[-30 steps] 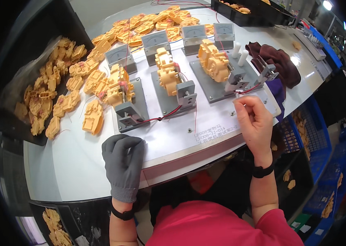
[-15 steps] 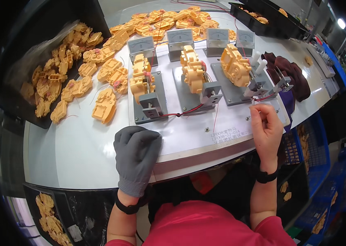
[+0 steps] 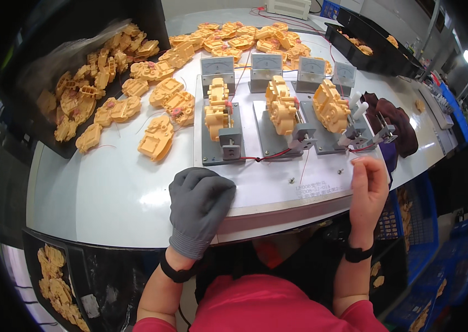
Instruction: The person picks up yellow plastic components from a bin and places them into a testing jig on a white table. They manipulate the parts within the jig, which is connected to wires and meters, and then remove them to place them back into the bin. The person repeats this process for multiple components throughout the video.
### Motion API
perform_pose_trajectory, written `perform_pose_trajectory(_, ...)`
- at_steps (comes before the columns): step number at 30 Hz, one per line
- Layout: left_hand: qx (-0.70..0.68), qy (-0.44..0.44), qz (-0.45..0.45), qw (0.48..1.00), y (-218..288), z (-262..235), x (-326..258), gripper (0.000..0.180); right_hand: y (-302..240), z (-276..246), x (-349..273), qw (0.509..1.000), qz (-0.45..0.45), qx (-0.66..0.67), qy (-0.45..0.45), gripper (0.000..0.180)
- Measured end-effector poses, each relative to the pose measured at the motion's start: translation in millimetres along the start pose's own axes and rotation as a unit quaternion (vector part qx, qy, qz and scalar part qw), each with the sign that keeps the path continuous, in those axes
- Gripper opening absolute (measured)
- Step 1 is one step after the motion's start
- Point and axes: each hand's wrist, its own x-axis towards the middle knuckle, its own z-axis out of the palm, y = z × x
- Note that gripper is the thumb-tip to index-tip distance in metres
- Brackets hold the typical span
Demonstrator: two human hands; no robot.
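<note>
My left hand point(image 3: 198, 205), in a grey glove, rests curled into a loose fist at the front left corner of a white board point(image 3: 267, 182); nothing shows in its fingers. Bare and curled, with thumb and forefinger close together, my right hand point(image 3: 369, 188) lies at the board's front right, no object visible in it. Beyond the hands stand three grey fixtures, each carrying an orange-yellow plastic housing: left housing point(image 3: 218, 110), middle housing point(image 3: 281, 108), right housing point(image 3: 331, 108). Metal clamp blocks point(image 3: 230, 144) and red and black wires point(image 3: 267, 157) sit at their near ends.
Several panel meters point(image 3: 266, 65) line up behind the fixtures. Loose housings point(image 3: 156, 138) cover the table's left and back. A black bin point(image 3: 18, 105) of housings stands left, another black bin point(image 3: 372, 41) back right. Dark cloth point(image 3: 403, 124) lies right; blue crates point(image 3: 419, 238) stand below.
The whole view has shifted, so the fixtures and board appear farther right. My right hand has drawn slightly back from the right fixture; my left hand keeps its curled pose.
</note>
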Motion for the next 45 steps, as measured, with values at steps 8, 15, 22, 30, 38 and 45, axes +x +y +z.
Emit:
perform_pose_trajectory(8, -0.152, -0.008, -0.077, 0.985, -16, -26, 11, 0.034, -48, 91, -6, 0.966, -0.100, 0.051, -0.233, 0.036)
perform_pose_trajectory(15, -0.161, -0.082, -0.160, 0.970, -33, -50, 98, 0.065, -47, 119, -18, 0.973, -0.048, 0.093, -0.205, 0.047)
perform_pose_trajectory(22, -0.047, -0.284, -0.167, 0.943, 12, -24, 161, 0.093, -31, 120, -8, 0.967, -0.109, 0.124, -0.194, 0.040)
perform_pose_trajectory(30, -0.130, -0.141, -0.107, 0.976, -30, -37, 176, 0.068, -29, 133, -11, 0.954, -0.161, 0.171, -0.186, 0.032)
perform_pose_trajectory(38, -0.248, -0.164, 0.006, 0.955, 124, -66, 112, 0.058, -35, 95, -25, 0.934, -0.029, 0.314, -0.166, 0.067)
perform_pose_trajectory(45, -0.173, -0.303, 0.093, 0.933, 137, 16, 20, 0.068, -7, -11, -81, 0.908, 0.092, 0.395, -0.103, 0.073)
